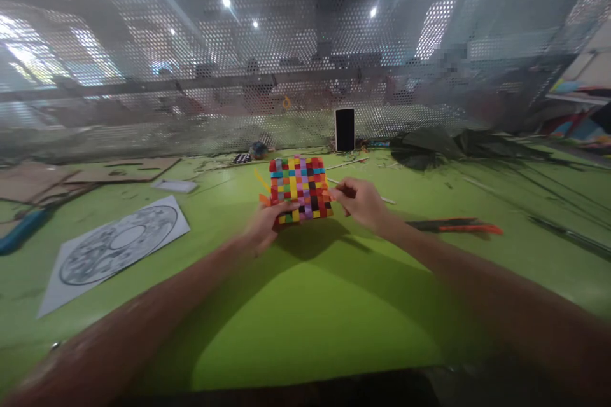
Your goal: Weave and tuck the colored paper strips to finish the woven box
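Observation:
A small woven square [301,184] of many-coloured strips is held up over the green table, its checked face turned toward me. My left hand [265,222] grips its lower left corner, the thumb lying across the front and the other fingers behind. At the right edge, my right hand [360,202] is closed in a pinch; the fingertips touch the weave's side, perhaps on a strip end too small to make out. Loose orange and yellow strip ends stick out on the left side of the square.
A printed sheet with a ring pattern [126,238] lies at left, near cardboard pieces [121,170] and a blue tube-like object [23,231]. A dark-screened device [345,130] leans against the perforated metal screen [296,89]. Dark and orange strips [453,226] lie right, dark leaves [422,145] behind.

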`<move>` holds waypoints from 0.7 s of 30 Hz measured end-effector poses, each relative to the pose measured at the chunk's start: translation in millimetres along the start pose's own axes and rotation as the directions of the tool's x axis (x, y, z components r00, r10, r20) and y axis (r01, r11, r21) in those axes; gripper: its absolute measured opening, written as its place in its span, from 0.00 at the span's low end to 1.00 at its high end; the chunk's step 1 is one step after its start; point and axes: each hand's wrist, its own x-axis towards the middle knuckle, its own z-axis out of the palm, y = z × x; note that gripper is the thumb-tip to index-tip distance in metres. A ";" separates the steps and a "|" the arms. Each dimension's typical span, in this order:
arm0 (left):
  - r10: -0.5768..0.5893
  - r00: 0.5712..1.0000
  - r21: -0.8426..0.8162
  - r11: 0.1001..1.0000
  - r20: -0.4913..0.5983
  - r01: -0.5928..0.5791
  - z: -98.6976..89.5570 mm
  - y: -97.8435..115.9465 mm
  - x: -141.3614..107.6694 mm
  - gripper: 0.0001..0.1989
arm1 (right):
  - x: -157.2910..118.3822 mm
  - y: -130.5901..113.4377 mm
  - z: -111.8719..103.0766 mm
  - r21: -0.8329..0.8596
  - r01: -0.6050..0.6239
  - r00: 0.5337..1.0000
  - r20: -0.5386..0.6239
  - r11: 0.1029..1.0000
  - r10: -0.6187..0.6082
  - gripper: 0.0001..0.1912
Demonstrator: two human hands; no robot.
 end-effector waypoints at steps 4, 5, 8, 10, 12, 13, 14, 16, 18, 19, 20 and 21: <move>0.074 0.995 0.020 0.997 0.061 -0.075 -1.4 -5.5 2.5 0.16 | -0.4 1.4 0.7 -0.229 0.105 0.994 0.031 0.968 -0.101 0.17; 0.096 0.993 0.030 0.995 0.071 -0.098 -1.9 -6.8 2.9 0.17 | -0.3 1.9 1.4 -0.261 0.108 0.994 0.040 0.959 -0.101 0.17; 0.115 0.990 0.045 0.992 0.079 -0.119 -2.9 -8.7 2.9 0.20 | 0.4 3.3 3.5 -0.304 0.081 0.996 0.051 0.949 -0.068 0.14; 0.116 0.990 0.043 0.992 0.084 -0.120 -2.8 -8.2 1.9 0.20 | 0.8 3.6 4.1 -0.321 0.061 0.997 0.059 0.945 -0.044 0.13; 0.124 0.988 0.039 0.991 0.095 -0.128 -2.0 -7.2 0.5 0.20 | 1.0 3.3 4.3 -0.338 0.053 0.997 0.069 0.940 -0.032 0.12; 0.133 0.986 0.039 0.990 0.098 -0.137 -1.4 -6.9 -0.1 0.21 | 1.0 2.9 4.2 -0.344 0.051 0.997 0.072 0.937 -0.028 0.12; 0.141 0.985 0.041 0.989 0.101 -0.146 -0.8 -6.8 -0.5 0.21 | 1.0 2.5 4.2 -0.350 0.050 0.997 0.074 0.935 -0.025 0.12; 0.158 0.982 0.050 0.985 0.102 -0.164 0.2 -7.3 -1.1 0.21 | 0.9 1.6 4.5 -0.357 0.044 0.997 0.068 0.933 -0.021 0.11; 0.174 0.978 0.057 0.982 0.118 -0.182 0.6 -7.6 -1.4 0.21 | 1.0 1.5 5.3 -0.358 0.040 0.999 0.049 0.933 -0.024 0.11; 0.176 0.976 0.057 0.981 0.127 -0.185 0.7 -7.5 -1.7 0.21 | 1.2 1.8 5.8 -0.356 0.042 0.999 0.037 0.934 -0.031 0.12; 0.172 0.976 0.056 0.982 0.132 -0.181 0.8 -7.0 -2.2 0.21 | 1.4 2.2 6.3 -0.353 0.044 0.999 0.024 0.935 -0.038 0.12; 0.161 0.978 0.057 0.984 0.134 -0.170 1.0 -6.3 -2.8 0.21 | 1.6 2.7 6.8 -0.352 0.047 0.999 0.013 0.935 -0.046 0.13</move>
